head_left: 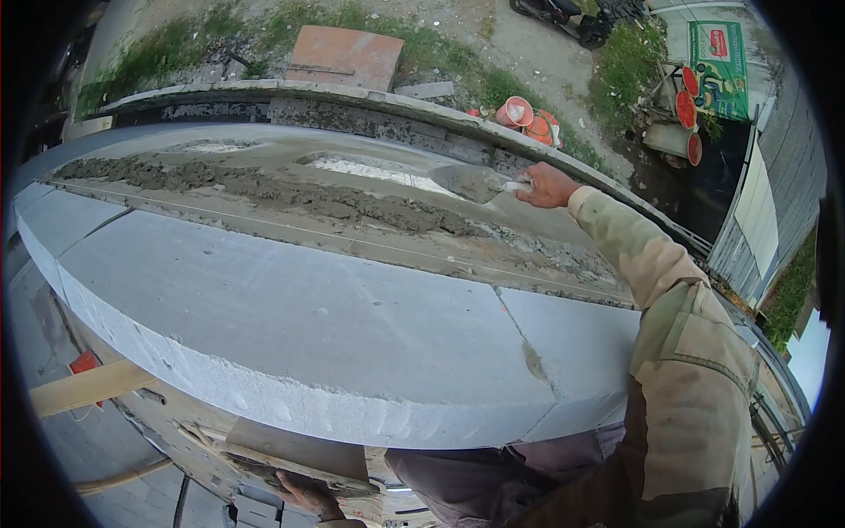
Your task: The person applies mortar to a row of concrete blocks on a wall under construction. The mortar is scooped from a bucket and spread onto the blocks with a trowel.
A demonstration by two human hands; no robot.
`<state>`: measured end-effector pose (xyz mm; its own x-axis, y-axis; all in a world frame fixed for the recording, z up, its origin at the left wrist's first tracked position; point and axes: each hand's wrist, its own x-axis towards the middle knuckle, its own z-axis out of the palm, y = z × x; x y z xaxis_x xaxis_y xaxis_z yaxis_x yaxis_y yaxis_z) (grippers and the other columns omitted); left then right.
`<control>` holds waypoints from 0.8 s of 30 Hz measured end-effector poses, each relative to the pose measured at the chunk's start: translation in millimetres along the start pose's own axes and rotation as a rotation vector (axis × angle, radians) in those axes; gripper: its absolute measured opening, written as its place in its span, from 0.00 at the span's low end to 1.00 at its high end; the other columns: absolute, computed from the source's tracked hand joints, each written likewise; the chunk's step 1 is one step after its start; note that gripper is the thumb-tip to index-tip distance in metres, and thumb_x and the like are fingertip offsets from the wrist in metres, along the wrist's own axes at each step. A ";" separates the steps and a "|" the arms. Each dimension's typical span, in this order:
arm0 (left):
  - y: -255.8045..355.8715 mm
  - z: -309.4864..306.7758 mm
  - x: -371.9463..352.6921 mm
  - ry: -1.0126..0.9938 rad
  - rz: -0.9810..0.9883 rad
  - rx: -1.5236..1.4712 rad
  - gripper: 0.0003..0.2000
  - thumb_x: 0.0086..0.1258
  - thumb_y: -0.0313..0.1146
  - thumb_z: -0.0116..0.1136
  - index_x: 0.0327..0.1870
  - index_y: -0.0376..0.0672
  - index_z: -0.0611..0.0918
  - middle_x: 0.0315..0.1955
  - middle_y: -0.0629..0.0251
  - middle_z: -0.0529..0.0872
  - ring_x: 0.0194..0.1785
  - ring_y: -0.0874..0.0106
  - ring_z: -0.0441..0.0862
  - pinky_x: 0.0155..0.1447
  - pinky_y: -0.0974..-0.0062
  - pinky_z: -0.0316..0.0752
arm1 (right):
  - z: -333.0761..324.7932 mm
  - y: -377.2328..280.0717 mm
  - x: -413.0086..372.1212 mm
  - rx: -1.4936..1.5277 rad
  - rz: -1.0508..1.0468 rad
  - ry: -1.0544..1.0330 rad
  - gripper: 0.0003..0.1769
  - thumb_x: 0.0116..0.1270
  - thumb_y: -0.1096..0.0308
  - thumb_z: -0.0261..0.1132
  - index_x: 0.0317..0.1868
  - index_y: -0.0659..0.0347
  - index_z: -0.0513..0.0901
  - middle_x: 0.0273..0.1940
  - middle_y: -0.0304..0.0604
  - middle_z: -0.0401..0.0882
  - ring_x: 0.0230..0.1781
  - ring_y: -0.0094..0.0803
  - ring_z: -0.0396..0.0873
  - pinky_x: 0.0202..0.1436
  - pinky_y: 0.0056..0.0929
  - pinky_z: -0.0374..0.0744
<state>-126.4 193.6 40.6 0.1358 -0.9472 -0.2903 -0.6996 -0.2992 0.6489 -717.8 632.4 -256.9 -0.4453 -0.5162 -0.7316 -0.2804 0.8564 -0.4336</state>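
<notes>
My right hand [547, 186] is closed round the handle of a trowel [473, 183], reaching over the top of a light grey block wall [290, 308]. Grey mortar smears the blade, which lies over the edge of an opening showing pale material. A thick, rough ridge of wet mortar [264, 187] runs along the top behind the blocks. Between ridge and blocks stretches a thin string [352, 238]. Low in the view, my left hand [308, 497] has its fingers at the edge of a worn wooden board [273, 466]; part of that hand is hidden.
Below the wall's near side is a wooden pole [92, 389]. Beyond its far side are a low ledge [387, 99], orange buckets [541, 128], a rusty sheet [343, 57] and a parked motorbike [568, 19]. A green banner [719, 70] hangs at upper right.
</notes>
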 end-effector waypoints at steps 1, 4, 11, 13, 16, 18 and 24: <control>5.8 2.4 -4.1 0.025 -0.017 0.023 0.41 0.77 0.52 0.57 0.81 0.38 0.54 0.75 0.46 0.65 0.70 0.53 0.71 0.71 0.52 0.70 | -1.5 -4.8 3.1 -0.017 -0.054 -0.027 0.26 0.66 0.51 0.67 0.53 0.65 0.85 0.45 0.64 0.85 0.48 0.58 0.84 0.55 0.52 0.80; -22.9 -16.6 11.1 -0.012 0.039 0.018 0.41 0.77 0.53 0.57 0.82 0.40 0.54 0.74 0.47 0.65 0.71 0.54 0.70 0.72 0.52 0.71 | -0.3 -8.4 9.9 -0.044 -0.113 -0.065 0.27 0.65 0.50 0.67 0.56 0.62 0.85 0.45 0.63 0.86 0.49 0.59 0.83 0.57 0.51 0.80; -25.5 -22.6 9.7 -0.001 -0.006 0.060 0.41 0.76 0.56 0.56 0.81 0.43 0.56 0.74 0.46 0.66 0.73 0.54 0.68 0.73 0.53 0.70 | 14.8 0.4 19.8 0.238 0.219 -0.324 0.42 0.63 0.44 0.67 0.70 0.65 0.75 0.51 0.60 0.84 0.55 0.49 0.82 0.63 0.49 0.78; -33.1 -33.0 12.9 -0.102 0.206 0.220 0.41 0.76 0.55 0.57 0.81 0.42 0.57 0.74 0.46 0.66 0.72 0.53 0.69 0.73 0.53 0.69 | 23.5 6.6 21.2 0.279 0.220 -0.401 0.45 0.62 0.41 0.66 0.70 0.67 0.73 0.58 0.62 0.78 0.60 0.50 0.79 0.65 0.51 0.76; -8.8 -4.2 4.0 0.065 -0.067 -0.042 0.41 0.76 0.55 0.58 0.81 0.41 0.57 0.74 0.46 0.66 0.72 0.53 0.69 0.73 0.52 0.69 | 8.9 8.3 20.2 0.425 0.349 -0.646 0.49 0.63 0.37 0.62 0.72 0.71 0.70 0.70 0.65 0.67 0.68 0.51 0.72 0.71 0.53 0.70; -9.9 -3.5 5.0 0.057 -0.055 -0.057 0.41 0.75 0.54 0.58 0.81 0.41 0.57 0.74 0.46 0.66 0.71 0.53 0.69 0.73 0.53 0.69 | -13.5 8.1 13.3 0.534 0.486 -0.817 0.51 0.63 0.35 0.60 0.72 0.72 0.68 0.75 0.66 0.61 0.72 0.52 0.68 0.74 0.54 0.66; -38.1 -28.1 19.5 -0.010 -0.015 -0.026 0.41 0.75 0.52 0.60 0.81 0.42 0.57 0.74 0.47 0.66 0.71 0.53 0.70 0.71 0.54 0.71 | -31.6 23.7 10.5 0.296 0.420 -0.422 0.33 0.62 0.47 0.69 0.59 0.65 0.80 0.43 0.49 0.86 0.36 0.38 0.86 0.43 0.39 0.84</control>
<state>-77.3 183.2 30.0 0.1390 -0.9413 -0.3075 -0.6792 -0.3166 0.6622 -756.0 646.8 -258.3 -0.0777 -0.1400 -0.9871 0.1166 0.9820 -0.1484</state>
